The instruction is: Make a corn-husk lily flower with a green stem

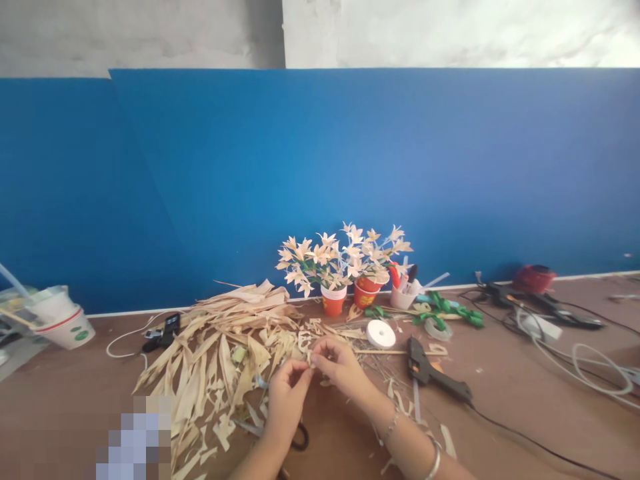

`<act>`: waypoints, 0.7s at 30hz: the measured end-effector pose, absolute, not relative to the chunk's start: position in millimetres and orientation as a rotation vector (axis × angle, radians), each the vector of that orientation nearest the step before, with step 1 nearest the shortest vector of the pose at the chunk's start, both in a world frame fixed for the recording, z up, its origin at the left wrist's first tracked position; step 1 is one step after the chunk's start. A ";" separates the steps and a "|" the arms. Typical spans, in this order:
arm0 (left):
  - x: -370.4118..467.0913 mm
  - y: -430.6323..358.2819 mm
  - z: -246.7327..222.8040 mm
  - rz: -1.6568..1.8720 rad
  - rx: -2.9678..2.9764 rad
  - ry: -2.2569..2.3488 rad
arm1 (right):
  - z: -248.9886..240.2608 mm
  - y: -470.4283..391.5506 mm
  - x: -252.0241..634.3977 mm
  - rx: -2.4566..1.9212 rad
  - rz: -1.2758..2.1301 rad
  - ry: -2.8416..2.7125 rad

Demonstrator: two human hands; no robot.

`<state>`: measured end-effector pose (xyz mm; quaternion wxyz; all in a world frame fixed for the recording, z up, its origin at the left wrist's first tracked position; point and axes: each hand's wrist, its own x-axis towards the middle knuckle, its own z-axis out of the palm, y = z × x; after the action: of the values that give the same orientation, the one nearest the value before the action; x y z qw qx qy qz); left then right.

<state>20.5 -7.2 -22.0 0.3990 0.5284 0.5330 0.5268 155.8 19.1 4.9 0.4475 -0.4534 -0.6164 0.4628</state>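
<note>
My left hand [289, 393] and my right hand [339, 367] meet over the table, thumbs and fingers pinched together. Between the fingertips is a small pale piece of dried husk [310, 359], mostly hidden by the fingers. A heap of dried husks [220, 340] spreads just beyond and left of the hands, with cut scraps [223, 430] in front of it. What looks like scissors lies partly under my left forearm, its dark handle loop [301, 438] showing. To the right of my right hand is a black glue gun [435, 373]. A white spool [381, 334] lies behind that hand.
Husk flowers [325, 253] stand in red cups [333, 301] against a blue panel [350, 153]. Green ribbon [445, 307] and a tape roll [438, 329] lie right of them. Cables [575, 363] run along the right. A white bucket [67, 327] stands far left.
</note>
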 end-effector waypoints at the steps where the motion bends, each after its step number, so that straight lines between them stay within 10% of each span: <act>1: 20.3 -7.3 -22.2 1.332 1.340 1.352 | 5.0 19.0 155.8 -1.121 1.149 -1.524; 21: 19.8 -8.6 -22.1 1.326 1.379 1.369 | 3.6 19.7 156.1 -1.102 1.139 -1.539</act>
<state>19.8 -8.6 -22.1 0.3843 0.5413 0.5370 0.5205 156.1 19.7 3.6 0.4493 -0.4457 -0.6223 0.4607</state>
